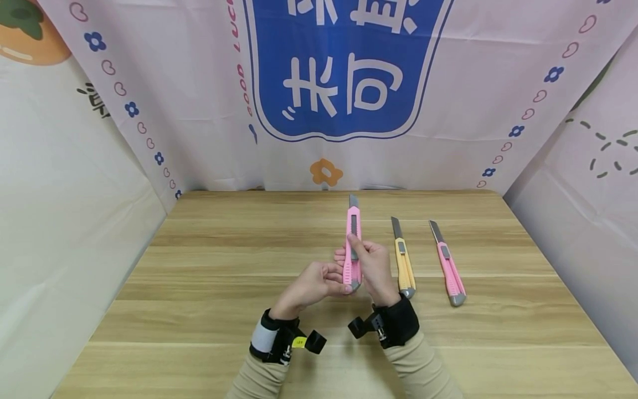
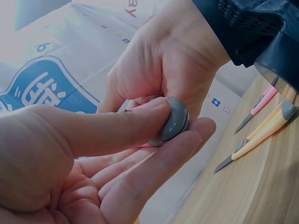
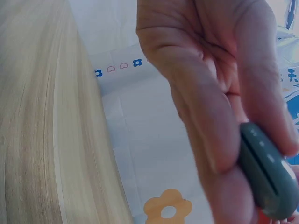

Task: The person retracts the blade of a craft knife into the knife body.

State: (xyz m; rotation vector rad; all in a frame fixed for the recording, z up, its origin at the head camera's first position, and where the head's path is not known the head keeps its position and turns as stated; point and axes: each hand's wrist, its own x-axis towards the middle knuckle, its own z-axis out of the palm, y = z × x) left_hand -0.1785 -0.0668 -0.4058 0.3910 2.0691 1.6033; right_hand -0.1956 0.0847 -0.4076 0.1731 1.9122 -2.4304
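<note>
Held upright above the table is a pink utility knife (image 1: 353, 215) with its grey blade out at the top. My left hand (image 1: 316, 284) pinches its grey end cap (image 2: 177, 122) between thumb and fingers. Higher on the body, my right hand (image 1: 377, 270) grips the knife, its thumb on the front near the slider. The same cap appears close up in the right wrist view, where the blade is out of sight. Just right of my right hand lies a yellow utility knife (image 1: 405, 263), blade exposed.
A second pink utility knife (image 1: 451, 271), its blade exposed too, lies right of the yellow one on the wooden table (image 1: 209, 299). Printed cloth (image 1: 214, 144) hangs behind the table's back edge and along both sides.
</note>
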